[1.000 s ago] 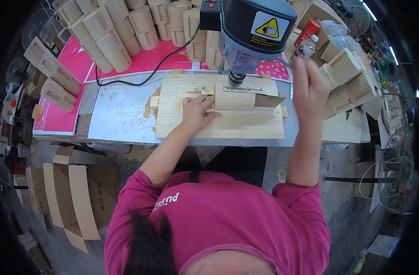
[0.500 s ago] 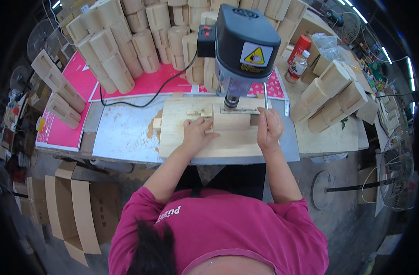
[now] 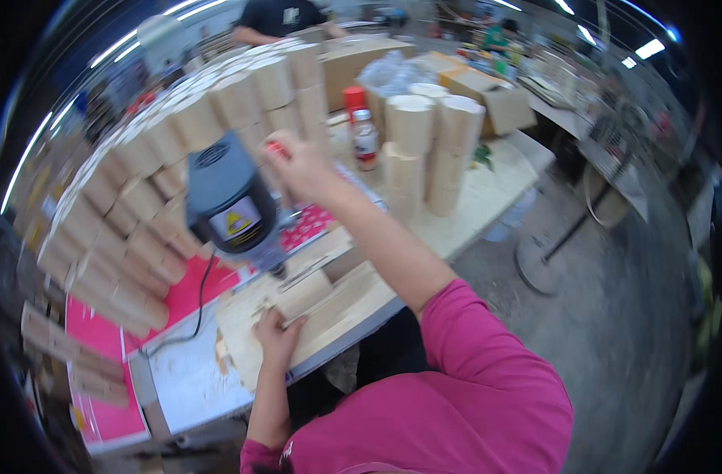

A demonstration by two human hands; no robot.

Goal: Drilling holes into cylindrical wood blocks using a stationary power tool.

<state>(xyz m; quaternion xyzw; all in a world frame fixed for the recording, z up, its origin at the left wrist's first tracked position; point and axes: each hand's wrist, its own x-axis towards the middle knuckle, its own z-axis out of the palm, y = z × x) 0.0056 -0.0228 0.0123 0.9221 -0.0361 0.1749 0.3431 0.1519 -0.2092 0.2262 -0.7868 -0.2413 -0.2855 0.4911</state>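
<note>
A small drill press (image 3: pixel 230 193) with a dark grey cover stands over a pale wooden board (image 3: pixel 341 320). On the board lies a light wooden block (image 3: pixel 304 294), close to the drill's chuck (image 3: pixel 278 270). My left hand (image 3: pixel 277 338) grips the block's left end, its fingers bent and the thumb along the near side. My right hand (image 3: pixel 305 170) is raised to the right of the drill press, closed around a small red thing (image 3: pixel 279 149). Blur hides whether that red thing belongs to the machine.
Stacked wooden cylinders (image 3: pixel 151 189) crowd the far side. More cylinders (image 3: pixel 412 158) stand right, near a bottle (image 3: pixel 365 141), a red can (image 3: pixel 354 101) and a cardboard box (image 3: pixel 487 99). A black cable (image 3: pixel 201 304) crosses the pink sheet (image 3: pixel 189 294). Another person (image 3: pixel 278 17) is beyond the stacks.
My right hand has left the block's right side and risen beside the drill press, closing on a small red thing. My left hand stays at the block. The view has swung right.
</note>
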